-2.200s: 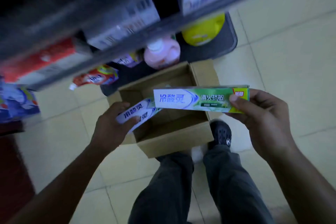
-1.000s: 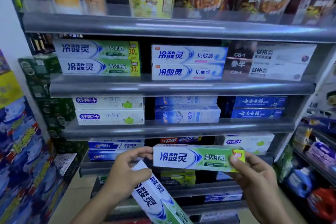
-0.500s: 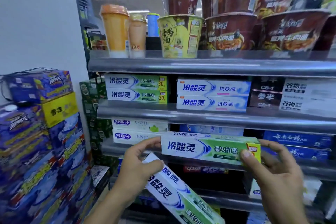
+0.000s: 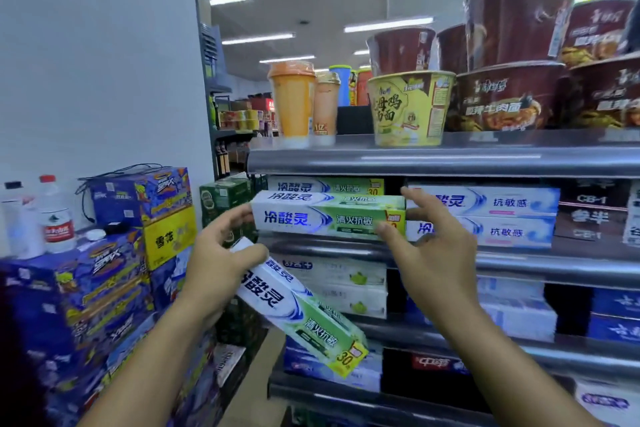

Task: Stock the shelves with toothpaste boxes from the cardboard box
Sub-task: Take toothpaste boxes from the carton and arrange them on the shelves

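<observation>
The fingers (image 4: 420, 199) and thumb of the right hand (image 4: 433, 253) pinch the right end of a green-and-white toothpaste box (image 4: 325, 218). The left hand (image 4: 221, 263) touches its left end with its fingertips (image 4: 235, 218) and clamps a second toothpaste box (image 4: 298, 308), tilted downward, under its thumb. The level box is held at the front edge of the shelf (image 4: 519, 258), before matching stocked boxes (image 4: 325, 186) and beneath instant-noodle cups (image 4: 408, 107).

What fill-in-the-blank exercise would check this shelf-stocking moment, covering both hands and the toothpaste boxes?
1. The right hand pinches the level green-and-white toothpaste box at its ___ end.
2. The left hand grips a second green-and-white toothpaste box, which is ___, not level.
3. The yellow paper noodle bowl stands on the grey metal shelf ___ the toothpaste rows.

Missing words: right; tilted; above.
</observation>
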A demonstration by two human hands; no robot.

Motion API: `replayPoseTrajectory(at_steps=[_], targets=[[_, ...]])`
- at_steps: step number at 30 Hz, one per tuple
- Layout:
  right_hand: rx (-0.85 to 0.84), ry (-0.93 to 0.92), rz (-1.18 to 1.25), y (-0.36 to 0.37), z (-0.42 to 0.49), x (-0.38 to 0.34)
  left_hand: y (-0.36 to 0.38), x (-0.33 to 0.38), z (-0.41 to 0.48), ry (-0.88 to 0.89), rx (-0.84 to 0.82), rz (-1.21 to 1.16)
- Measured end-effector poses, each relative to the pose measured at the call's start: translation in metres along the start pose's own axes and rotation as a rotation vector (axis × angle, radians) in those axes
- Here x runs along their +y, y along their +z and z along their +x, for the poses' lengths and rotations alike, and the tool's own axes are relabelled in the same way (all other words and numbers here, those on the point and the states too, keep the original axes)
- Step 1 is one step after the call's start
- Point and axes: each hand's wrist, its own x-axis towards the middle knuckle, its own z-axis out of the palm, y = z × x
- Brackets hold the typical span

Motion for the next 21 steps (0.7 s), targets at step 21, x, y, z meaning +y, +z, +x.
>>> replayPoseTrajectory(at_steps=[21], targets=[[-0.260,0.118,-0.491,0.045,0.024,0.010,-0.007,-0.035,0.046,-0.159,-0.256,0.115]])
